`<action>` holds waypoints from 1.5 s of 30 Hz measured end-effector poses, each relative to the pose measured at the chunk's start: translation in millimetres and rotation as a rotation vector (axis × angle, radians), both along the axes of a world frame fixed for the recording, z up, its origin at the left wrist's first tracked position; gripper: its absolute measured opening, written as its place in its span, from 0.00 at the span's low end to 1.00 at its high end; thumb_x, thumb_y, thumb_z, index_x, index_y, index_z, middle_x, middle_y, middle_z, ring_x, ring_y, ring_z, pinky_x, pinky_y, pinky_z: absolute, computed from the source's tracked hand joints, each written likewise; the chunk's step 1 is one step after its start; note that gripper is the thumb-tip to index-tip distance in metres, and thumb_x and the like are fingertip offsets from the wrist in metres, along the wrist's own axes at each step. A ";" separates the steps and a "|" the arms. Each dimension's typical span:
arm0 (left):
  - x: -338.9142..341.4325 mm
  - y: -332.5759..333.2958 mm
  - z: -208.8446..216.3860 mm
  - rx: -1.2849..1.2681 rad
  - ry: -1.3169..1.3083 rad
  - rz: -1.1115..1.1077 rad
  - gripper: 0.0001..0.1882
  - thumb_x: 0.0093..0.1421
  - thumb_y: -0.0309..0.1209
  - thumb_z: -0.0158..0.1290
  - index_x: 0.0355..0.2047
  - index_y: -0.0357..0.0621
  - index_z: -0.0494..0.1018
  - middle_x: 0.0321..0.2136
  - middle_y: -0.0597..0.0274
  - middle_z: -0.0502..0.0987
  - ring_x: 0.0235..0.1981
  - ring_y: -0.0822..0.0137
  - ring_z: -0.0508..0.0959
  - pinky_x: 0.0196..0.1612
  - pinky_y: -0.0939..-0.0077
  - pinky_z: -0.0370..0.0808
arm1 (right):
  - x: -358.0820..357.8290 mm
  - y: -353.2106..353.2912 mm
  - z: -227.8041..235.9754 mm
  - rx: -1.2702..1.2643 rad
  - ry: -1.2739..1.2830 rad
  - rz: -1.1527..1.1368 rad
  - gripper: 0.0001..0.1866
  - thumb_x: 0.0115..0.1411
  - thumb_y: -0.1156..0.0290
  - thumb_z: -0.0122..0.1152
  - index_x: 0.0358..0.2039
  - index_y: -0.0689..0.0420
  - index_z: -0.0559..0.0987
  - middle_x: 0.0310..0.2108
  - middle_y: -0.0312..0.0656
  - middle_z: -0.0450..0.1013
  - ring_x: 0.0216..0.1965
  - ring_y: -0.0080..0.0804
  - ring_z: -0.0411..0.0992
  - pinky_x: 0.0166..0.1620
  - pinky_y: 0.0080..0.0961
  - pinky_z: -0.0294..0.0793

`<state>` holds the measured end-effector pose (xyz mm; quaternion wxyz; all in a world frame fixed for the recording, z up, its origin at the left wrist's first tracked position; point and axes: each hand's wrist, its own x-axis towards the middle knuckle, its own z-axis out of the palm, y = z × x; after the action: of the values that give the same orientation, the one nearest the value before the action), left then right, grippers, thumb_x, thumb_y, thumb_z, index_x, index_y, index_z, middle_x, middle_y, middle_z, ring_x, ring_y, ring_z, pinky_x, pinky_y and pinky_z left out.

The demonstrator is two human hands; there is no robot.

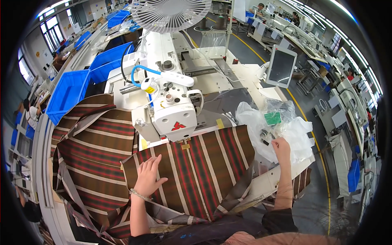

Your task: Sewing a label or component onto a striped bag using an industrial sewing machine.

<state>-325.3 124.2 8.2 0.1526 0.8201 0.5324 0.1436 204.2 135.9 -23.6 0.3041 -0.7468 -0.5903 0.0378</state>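
Brown fabric with red and cream stripes (212, 163) lies under the head of a white sewing machine (173, 116). My left hand (148, 177) rests flat on this fabric, fingers stretched and thumb out, left of the needle area. A small yellowish piece (185, 146) sits on the cloth just below the machine head. Off to the right, my right hand (281, 148) is over a crumpled white plastic bag (300, 136), its fingertips pinched together. Beside them lie small dark pieces (264, 138); whatever the fingers hold is too small to tell.
More striped fabric (92, 151) is heaped at the left. Blue bins (67, 96) stand behind it. A clear bag with a green card (272, 118) lies beyond my right hand, near a screen (281, 65). A fan (171, 14) stands at the back.
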 end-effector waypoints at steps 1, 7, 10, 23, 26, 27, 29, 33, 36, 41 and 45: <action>6.1 -0.4 1.9 0.002 -0.002 -0.003 0.43 0.47 0.37 0.62 0.61 0.43 0.54 0.54 0.52 0.64 0.58 0.54 0.61 0.60 0.56 0.54 | -5.6 1.6 1.5 0.047 -0.121 0.047 0.04 0.46 0.74 0.64 0.24 0.57 0.79 0.29 0.42 0.70 0.33 0.40 0.69 0.38 0.35 0.65; 42.1 -3.4 20.5 -0.007 -0.067 -0.187 0.41 0.49 0.36 0.60 0.61 0.46 0.55 0.52 0.55 0.66 0.55 0.57 0.64 0.59 0.60 0.56 | -23.1 13.8 -8.9 -0.076 -0.355 0.080 0.06 0.42 0.72 0.66 0.23 0.54 0.79 0.35 0.38 0.70 0.43 0.38 0.67 0.44 0.36 0.62; 52.1 -4.5 18.6 0.015 -0.124 -0.203 0.40 0.49 0.35 0.60 0.61 0.47 0.55 0.48 0.56 0.68 0.51 0.58 0.67 0.57 0.61 0.58 | -14.3 13.5 -17.9 -0.053 -0.308 0.045 0.07 0.41 0.72 0.67 0.22 0.53 0.78 0.36 0.39 0.69 0.44 0.38 0.66 0.45 0.37 0.62; 95.9 -30.9 17.2 -0.067 -0.619 -0.215 0.34 0.50 0.34 0.61 0.58 0.47 0.63 0.43 0.62 0.75 0.44 0.62 0.71 0.52 0.67 0.58 | -161.6 -50.8 74.6 -0.179 1.022 0.443 0.09 0.52 0.81 0.60 0.35 0.61 0.72 0.23 0.40 0.76 0.19 0.17 0.70 0.23 0.12 0.67; 103.0 -32.9 20.9 -0.139 -0.812 -0.293 0.36 0.50 0.36 0.62 0.58 0.47 0.62 0.44 0.65 0.75 0.46 0.66 0.70 0.54 0.69 0.54 | -203.6 -58.2 77.2 -0.387 1.189 0.696 0.17 0.49 0.87 0.61 0.35 0.59 0.65 0.22 0.44 0.76 0.19 0.20 0.71 0.21 0.12 0.67; 107.9 -32.9 23.5 -0.143 -0.855 -0.326 0.37 0.49 0.37 0.63 0.58 0.47 0.62 0.44 0.66 0.75 0.47 0.67 0.70 0.54 0.69 0.54 | -207.0 -60.9 79.6 -0.399 1.236 0.740 0.19 0.49 0.88 0.61 0.35 0.58 0.62 0.22 0.45 0.76 0.19 0.20 0.71 0.21 0.12 0.67; 111.6 -36.6 19.9 -0.149 -0.888 -0.327 0.36 0.49 0.37 0.63 0.58 0.47 0.63 0.43 0.68 0.76 0.47 0.68 0.70 0.53 0.70 0.54 | -209.0 -63.3 85.5 -0.415 1.259 0.758 0.20 0.49 0.88 0.60 0.34 0.56 0.61 0.22 0.46 0.76 0.18 0.21 0.71 0.20 0.12 0.67; 110.9 -41.1 13.9 -0.218 -1.027 -0.310 0.32 0.50 0.32 0.62 0.56 0.47 0.66 0.40 0.70 0.78 0.44 0.70 0.70 0.53 0.70 0.56 | -216.7 -60.4 91.3 -0.463 1.376 0.838 0.20 0.51 0.86 0.61 0.34 0.55 0.59 0.22 0.44 0.75 0.17 0.18 0.70 0.19 0.12 0.65; 115.3 -41.5 9.4 -0.291 -1.144 -0.314 0.30 0.50 0.30 0.61 0.55 0.45 0.68 0.39 0.69 0.78 0.43 0.71 0.70 0.52 0.70 0.58 | -215.5 -60.7 88.8 -0.484 1.406 0.814 0.21 0.49 0.88 0.60 0.34 0.55 0.58 0.21 0.49 0.75 0.15 0.22 0.70 0.17 0.12 0.64; 120.4 -42.4 11.8 -0.335 -1.262 -0.319 0.22 0.51 0.26 0.60 0.48 0.42 0.73 0.37 0.65 0.79 0.42 0.69 0.71 0.51 0.70 0.64 | -215.3 -63.0 85.4 -0.508 1.511 0.787 0.19 0.51 0.87 0.60 0.33 0.55 0.59 0.21 0.46 0.74 0.16 0.22 0.70 0.17 0.12 0.64; 122.4 -42.3 14.3 -0.315 -1.358 -0.379 0.14 0.50 0.20 0.58 0.39 0.37 0.74 0.34 0.59 0.78 0.41 0.68 0.73 0.48 0.71 0.67 | -222.1 -62.5 65.9 -0.616 1.995 0.759 0.15 0.55 0.83 0.58 0.30 0.54 0.61 0.23 0.41 0.72 0.21 0.22 0.72 0.20 0.12 0.64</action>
<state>-202.9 81.9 22.5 0.5885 0.5963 0.1831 0.5144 -17.9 73.4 42.3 0.4127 -0.1960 -0.2364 0.8575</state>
